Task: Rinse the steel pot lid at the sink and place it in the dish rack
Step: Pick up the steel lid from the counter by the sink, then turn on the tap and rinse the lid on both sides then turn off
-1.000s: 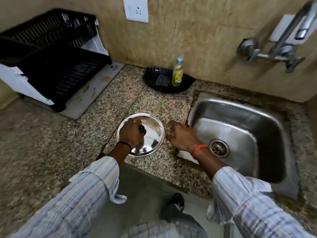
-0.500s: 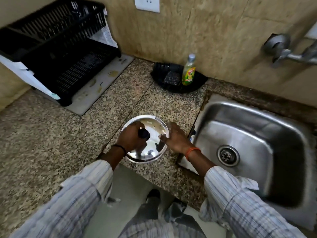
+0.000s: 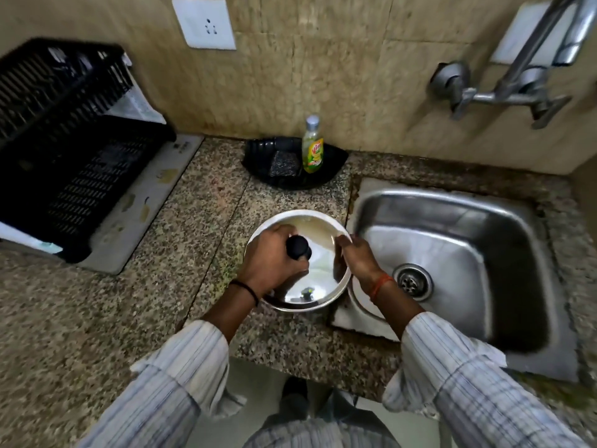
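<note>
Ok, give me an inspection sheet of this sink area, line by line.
Surface: speckled granite counter, steel sink set in at right, basin dry-looking.
Job's things: steel pot lid over the counter beside the sink; black dish rack at left on a drain tray.
Clutter: dish soap bottle and scrub pad in a black tray by the wall.
Hands: left hand grips the lid's black knob; right hand holds its rim.
Cables: nothing seen.
Surroundings: tiled wall, wall socket, wall tap, no water running.

Hidden and cut-off parts

The lid [image 3: 318, 253] is partly covered by both hands; the tap [image 3: 546, 53] and dish rack [image 3: 64, 150] are cropped by the edges.
</note>
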